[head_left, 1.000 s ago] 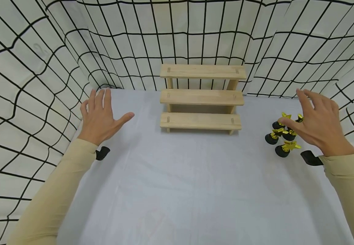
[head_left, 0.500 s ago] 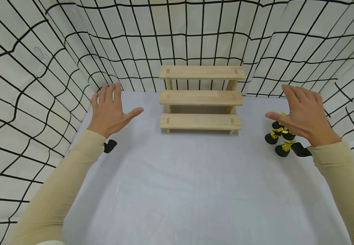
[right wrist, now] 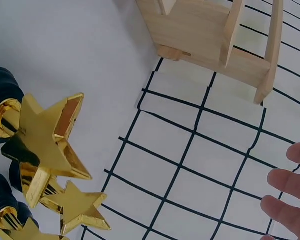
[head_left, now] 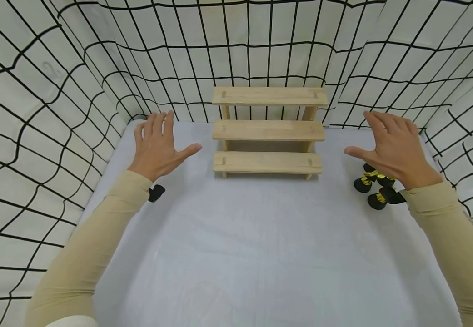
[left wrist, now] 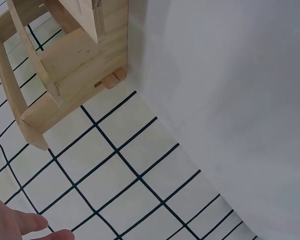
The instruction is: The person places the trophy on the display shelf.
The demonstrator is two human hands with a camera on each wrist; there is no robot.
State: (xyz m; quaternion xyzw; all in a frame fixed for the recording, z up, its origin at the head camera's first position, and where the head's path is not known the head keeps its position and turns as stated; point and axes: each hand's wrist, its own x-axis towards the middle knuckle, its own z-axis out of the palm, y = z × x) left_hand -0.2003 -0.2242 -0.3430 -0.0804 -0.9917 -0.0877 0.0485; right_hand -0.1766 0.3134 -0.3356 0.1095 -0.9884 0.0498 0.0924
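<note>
A three-step wooden shelf (head_left: pixel 268 131) stands at the back of the white table, between both hands. To its left my left hand (head_left: pixel 157 147) hovers with fingers spread and holds nothing. On the other side my right hand (head_left: pixel 395 147) hangs above several gold star trophies (head_left: pixel 363 181) on black bases, partly hiding them in the head view. That hand is also spread and holds nothing. The right wrist view shows a gold star (right wrist: pixel 47 142) up close, with fingertips (right wrist: pixel 285 185) at the right edge. Left fingertips (left wrist: pixel 35 225) show low in the left wrist view.
White walls with a black grid (head_left: pixel 171 59) rise behind the table and at both sides. The white tabletop (head_left: pixel 256 250) stretches in front of the shelf. A black strap piece (head_left: pixel 156 193) sticks out at the left wrist.
Both hands have moved inward toward the shelf, the left to the right and the right to the left and slightly farther back. The shelf and trophies have stayed put.
</note>
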